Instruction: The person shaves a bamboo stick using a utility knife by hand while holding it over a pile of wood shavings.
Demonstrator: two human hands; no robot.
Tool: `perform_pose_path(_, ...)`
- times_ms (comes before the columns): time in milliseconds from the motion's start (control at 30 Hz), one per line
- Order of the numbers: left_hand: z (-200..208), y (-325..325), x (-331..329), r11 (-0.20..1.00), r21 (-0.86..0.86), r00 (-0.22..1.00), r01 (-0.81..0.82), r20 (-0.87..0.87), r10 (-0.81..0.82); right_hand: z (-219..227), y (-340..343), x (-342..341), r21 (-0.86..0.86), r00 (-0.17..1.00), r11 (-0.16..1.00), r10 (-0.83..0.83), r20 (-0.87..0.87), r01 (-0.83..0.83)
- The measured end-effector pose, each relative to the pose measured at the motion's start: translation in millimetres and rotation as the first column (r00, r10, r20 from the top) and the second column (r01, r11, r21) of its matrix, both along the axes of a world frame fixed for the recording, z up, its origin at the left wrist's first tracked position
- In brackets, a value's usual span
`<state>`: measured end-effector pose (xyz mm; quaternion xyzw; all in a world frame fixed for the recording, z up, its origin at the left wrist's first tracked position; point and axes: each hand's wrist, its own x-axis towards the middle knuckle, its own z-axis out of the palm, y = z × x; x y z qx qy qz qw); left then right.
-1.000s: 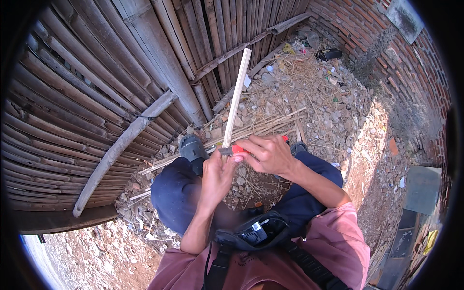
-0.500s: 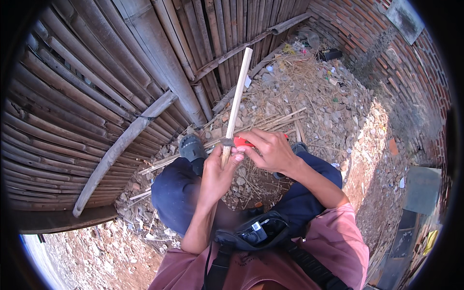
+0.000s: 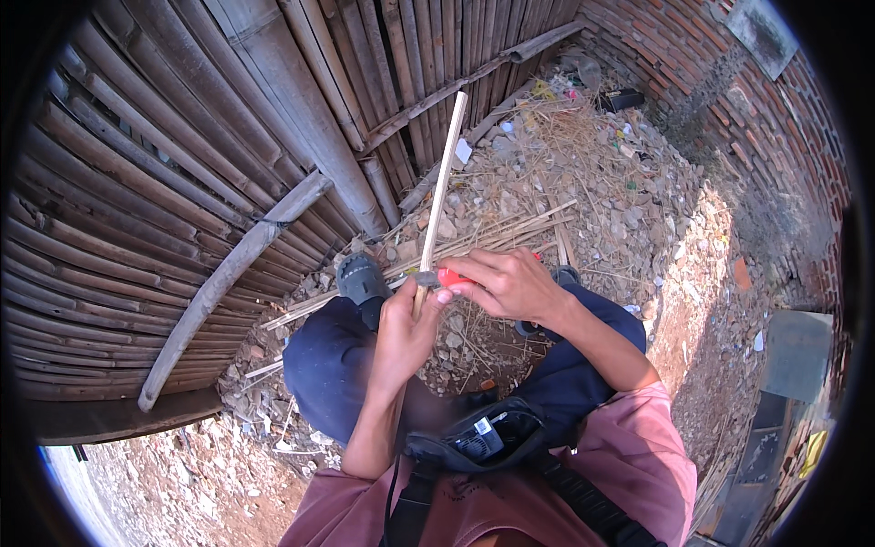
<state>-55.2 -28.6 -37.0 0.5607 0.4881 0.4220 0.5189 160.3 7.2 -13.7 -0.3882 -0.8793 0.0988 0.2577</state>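
A long pale strip of wood or bamboo (image 3: 445, 182) points up and away from me, tilted a little to the right. My left hand (image 3: 404, 321) is closed round its lower end. In my right hand (image 3: 512, 284) is a red-handled knife (image 3: 450, 276), held with the fingers wrapped over the handle. Its short grey blade lies across the strip just above my left thumb, touching it. Most of the handle is hidden by my right fingers. Both hands are close together, between my knees.
Several thin strips (image 3: 510, 228) lie on the rubble-strewn ground (image 3: 620, 246) beyond my hands. A bamboo wall (image 3: 301, 109) stands at the left, a brick wall (image 3: 775, 118) at the right. My grey shoe (image 3: 362, 276) is beside the strips. An open black pouch (image 3: 483, 433) hangs at my waist.
The strip's far end has shifted slightly left and the strip shows a narrower side. The blade has moved a little down along it, towards my left thumb.
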Motion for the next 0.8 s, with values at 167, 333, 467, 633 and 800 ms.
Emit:
perform_pose_path(167,5.5,-0.8,-1.2,0.999,-0.013,0.999,0.031,0.013,-0.03,-0.4,-2.7,-1.1,0.034,1.0,0.999,-0.019,0.022,0.018)
perform_pose_path(333,1.1,-2.3,4.9,0.993,0.088,0.997,-0.074,-0.023,0.077,2.1,-6.1,-10.0,0.048,0.997,0.996,-0.077,0.029,0.076)
perform_pose_path(467,4.2,-3.3,6.6,0.989,0.103,0.991,-0.102,-0.073,0.11,5.6,-8.0,-12.7,0.087,0.995,0.992,-0.096,0.034,0.093)
perform_pose_path(633,1.1,-2.6,7.2,0.986,0.123,0.98,-0.117,-0.147,0.135,7.6,-12.2,-16.2,0.09,0.984,0.983,-0.164,0.064,0.158)
perform_pose_path(800,5.0,-3.5,12.0,0.982,0.099,0.977,-0.163,-0.124,0.175,11.2,-15.5,-22.9,0.11,0.969,0.967,-0.237,0.073,0.229)
